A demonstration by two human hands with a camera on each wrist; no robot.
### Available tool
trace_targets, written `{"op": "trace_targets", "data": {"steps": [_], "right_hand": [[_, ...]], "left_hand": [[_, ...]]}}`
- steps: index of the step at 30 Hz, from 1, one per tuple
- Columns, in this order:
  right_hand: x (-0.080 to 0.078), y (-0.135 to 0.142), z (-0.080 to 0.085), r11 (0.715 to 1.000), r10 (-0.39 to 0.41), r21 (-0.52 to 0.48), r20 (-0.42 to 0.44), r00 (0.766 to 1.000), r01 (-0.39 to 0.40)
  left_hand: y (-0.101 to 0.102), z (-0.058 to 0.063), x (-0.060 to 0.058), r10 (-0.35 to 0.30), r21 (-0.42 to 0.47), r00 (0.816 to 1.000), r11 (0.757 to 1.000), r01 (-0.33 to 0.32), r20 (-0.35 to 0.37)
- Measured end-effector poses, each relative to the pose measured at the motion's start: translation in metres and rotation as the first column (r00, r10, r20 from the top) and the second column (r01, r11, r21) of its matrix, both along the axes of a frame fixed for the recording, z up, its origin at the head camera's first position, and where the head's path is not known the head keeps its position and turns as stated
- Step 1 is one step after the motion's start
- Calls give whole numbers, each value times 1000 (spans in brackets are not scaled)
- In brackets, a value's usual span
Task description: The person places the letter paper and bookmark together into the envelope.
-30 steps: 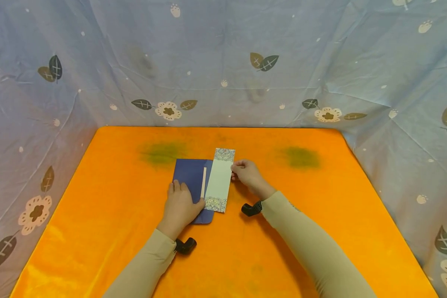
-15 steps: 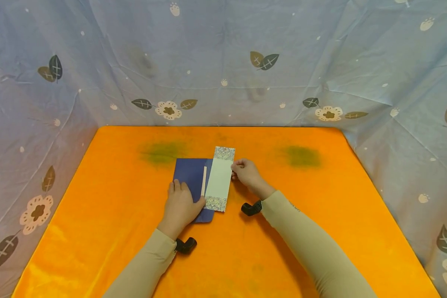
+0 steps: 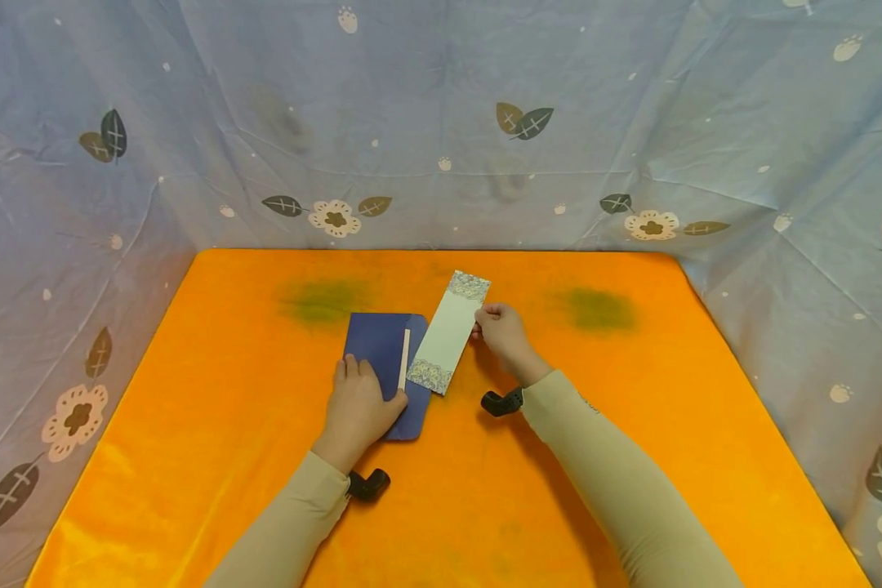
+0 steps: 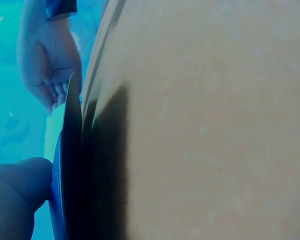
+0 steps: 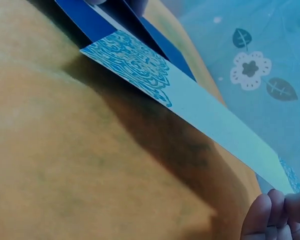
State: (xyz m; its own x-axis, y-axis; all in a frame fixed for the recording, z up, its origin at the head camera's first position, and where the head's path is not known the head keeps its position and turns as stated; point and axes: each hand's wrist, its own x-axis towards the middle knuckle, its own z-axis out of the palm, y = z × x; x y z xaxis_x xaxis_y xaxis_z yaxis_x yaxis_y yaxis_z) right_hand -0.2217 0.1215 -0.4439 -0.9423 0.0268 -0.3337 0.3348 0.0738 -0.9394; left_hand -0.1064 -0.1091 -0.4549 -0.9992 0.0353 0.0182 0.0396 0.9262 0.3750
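A dark blue envelope [image 3: 377, 347] lies near the middle of the table with its flap toward the right. My left hand [image 3: 356, 408] holds it at the lower part, the thumb [image 4: 20, 182] against the blue paper. A narrow pale strip [image 3: 404, 359] shows along the envelope's right part. My right hand [image 3: 503, 335] pinches the right long edge of a white card [image 3: 448, 331] with patterned ends. Slanted, the card leans up and to the right, its lower patterned end [image 5: 132, 65] overlapping the flap in the head view. Some right fingers are hidden behind the card.
An orange cloth [image 3: 441, 523] covers the table, with two greenish patches [image 3: 597, 309] toward the back. Grey-blue curtains [image 3: 412, 98] with flower and leaf prints stand at the back and both sides. Black wrist devices [image 3: 368, 485] sit by the sleeves.
The right hand has moved up and to the right with the card, which now slants more and overlaps less of the envelope. The left hand and envelope stay nearly in place.
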Motion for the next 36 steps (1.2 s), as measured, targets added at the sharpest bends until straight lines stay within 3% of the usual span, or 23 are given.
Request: {"op": "trace_targets", "data": {"steps": [9,17,22,36], "right_hand": [[-3,4,-2,1000,-16,20,-5,1000,16],[-1,-4,-3,1000,-11,15,2,1000,11],[2,-10,-7,998,-12,57,-37,999,14],[18,-23,-9,972,123,214,-107,987,-98]], "left_hand": [[-1,-3,-1,-19,-33,999,999,17,-34],[0,-2,0,-12,-35,1000,999,12,3],[1,-1,0,-7,-25,1000,1000,8,13],[0,0,0,0,-14,1000,1000,0,3]]}}
